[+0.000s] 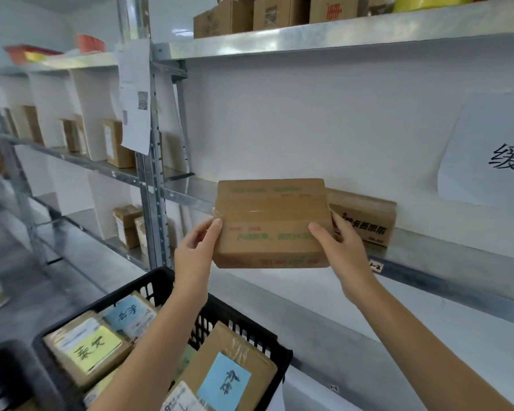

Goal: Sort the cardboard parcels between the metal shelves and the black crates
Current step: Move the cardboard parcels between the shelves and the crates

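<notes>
You have before you: parcel (270, 229), matt brown cardboard with a glossy clear tape strip (267, 209); shelf (433, 253), smooth grey metal, dull sheen; crate (247, 324), black plastic, matt; blue label (224, 378), matt paper.

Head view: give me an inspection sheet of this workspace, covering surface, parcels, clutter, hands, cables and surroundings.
Surface: metal shelf, bare metal along its front.
Job's things: parcel held up in front of the shelf; second parcel on the shelf behind it; black crate below holds labelled parcels.
Clutter: paper sheets hang on the upright.
Grippers: left hand and right hand each grip one side of the parcel, thumbs on its front.
Cables: nothing seen.
Surroundings: boxes on the top shelf; more boxes on shelves to the left; sign on the wall.
</notes>
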